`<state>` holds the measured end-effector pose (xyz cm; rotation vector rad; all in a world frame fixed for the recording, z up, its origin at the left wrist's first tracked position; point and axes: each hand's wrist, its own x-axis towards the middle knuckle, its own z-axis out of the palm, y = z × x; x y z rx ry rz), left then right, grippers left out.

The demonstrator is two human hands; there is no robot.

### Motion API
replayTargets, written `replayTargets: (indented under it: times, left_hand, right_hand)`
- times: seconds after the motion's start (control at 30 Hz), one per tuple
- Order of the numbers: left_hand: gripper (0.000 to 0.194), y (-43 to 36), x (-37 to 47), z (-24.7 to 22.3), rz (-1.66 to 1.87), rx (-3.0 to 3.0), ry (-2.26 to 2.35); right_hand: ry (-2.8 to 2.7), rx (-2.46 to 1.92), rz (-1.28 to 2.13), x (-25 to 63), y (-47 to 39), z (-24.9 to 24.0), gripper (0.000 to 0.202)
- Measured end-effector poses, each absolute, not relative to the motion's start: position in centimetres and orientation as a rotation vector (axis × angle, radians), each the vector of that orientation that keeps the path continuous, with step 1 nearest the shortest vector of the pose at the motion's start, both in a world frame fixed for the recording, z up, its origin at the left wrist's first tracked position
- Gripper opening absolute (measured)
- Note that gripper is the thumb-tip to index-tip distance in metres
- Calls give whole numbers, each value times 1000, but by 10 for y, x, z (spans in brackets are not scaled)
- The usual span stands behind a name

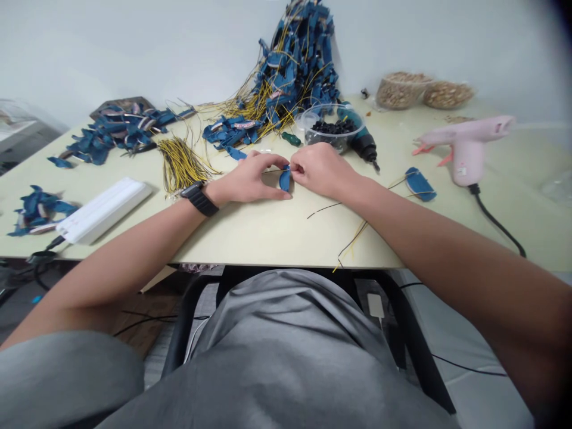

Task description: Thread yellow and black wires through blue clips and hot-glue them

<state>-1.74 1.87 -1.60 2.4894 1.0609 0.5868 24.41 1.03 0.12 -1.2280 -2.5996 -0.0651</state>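
Note:
Near the middle of the table, my left hand (254,177) holds a small blue curved piece (285,179) between thumb and fingers. Close against it, my right hand (318,170) is closed, its fingertips pinched at the piece's edge; what they grip is too small to make out. A thin wire crosses the gap inside my left hand. Loose black and yellow wires (353,238) lie under my right forearm. Right of that forearm rests another blue piece (420,183) with wires attached.
A pink glue gun (467,143) stands at right. Behind my hands are a clear tub (333,128) of black parts, a power screwdriver (364,143) and a tall heap of wired blue pieces (295,65). Leftward lie a yellow-black wire bundle (181,164) and a white box (105,208).

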Motion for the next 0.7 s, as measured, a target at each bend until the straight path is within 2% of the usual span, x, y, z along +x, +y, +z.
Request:
replayTargets:
  times: [0.2, 0.4, 0.57, 0.7]
  left_hand:
    - [93, 21, -22, -18, 665, 2449, 964]
    - [93, 15, -23, -16, 639, 2498, 1068]
    - [80, 12, -21, -13, 644, 2500, 1044]
    - [85, 15, -21, -19, 696, 2481, 995]
  right_hand:
    - [-2600, -1229, -75, 243, 10, 1, 28]
    - [-2596, -1241, -64, 244, 11, 1, 27]
    - [-2607, -1259, -56, 243, 9, 2, 24]
    - [-2617, -1265, -87, 242, 7, 4, 22]
